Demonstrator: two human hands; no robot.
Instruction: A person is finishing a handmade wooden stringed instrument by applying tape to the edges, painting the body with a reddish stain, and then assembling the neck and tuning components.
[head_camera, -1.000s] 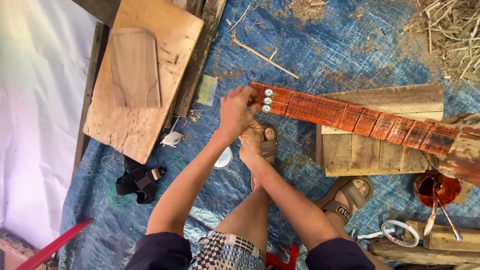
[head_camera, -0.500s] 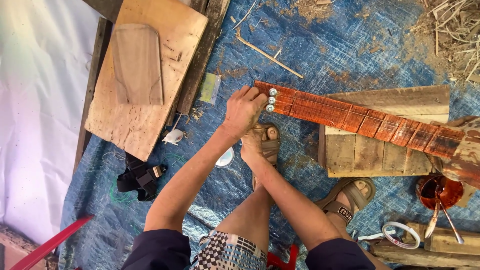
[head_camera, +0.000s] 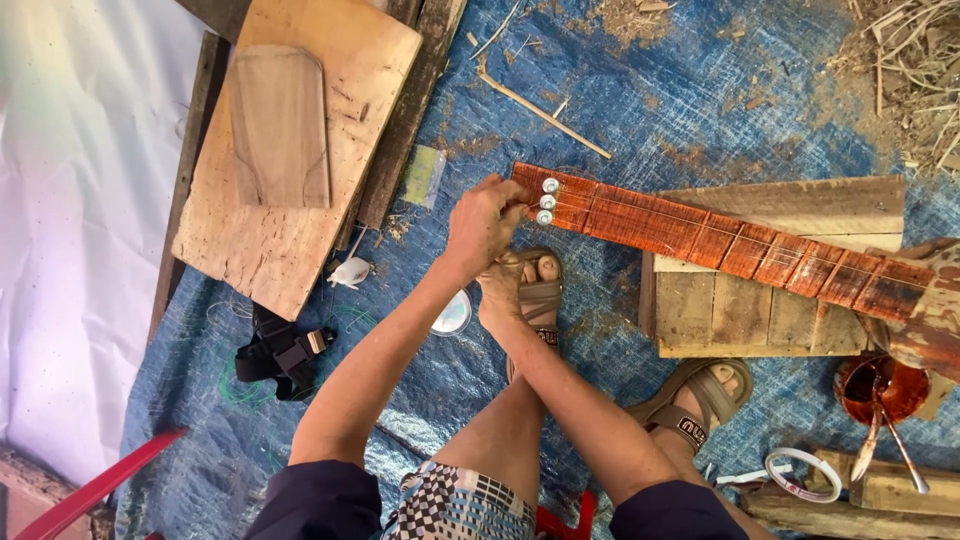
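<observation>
Bright, even daylight fills the view, with only soft, short shadows under the arms and boards. The white sheet (head_camera: 70, 230) on the left is overexposed, washing out its detail. Focus is sharp across the middle; the far corners look slightly stretched and softer.

We reach both arms forward, our left hand (head_camera: 487, 220) curled with fingers pinched together, our right hand (head_camera: 503, 288) just below it, loosely closed.
</observation>
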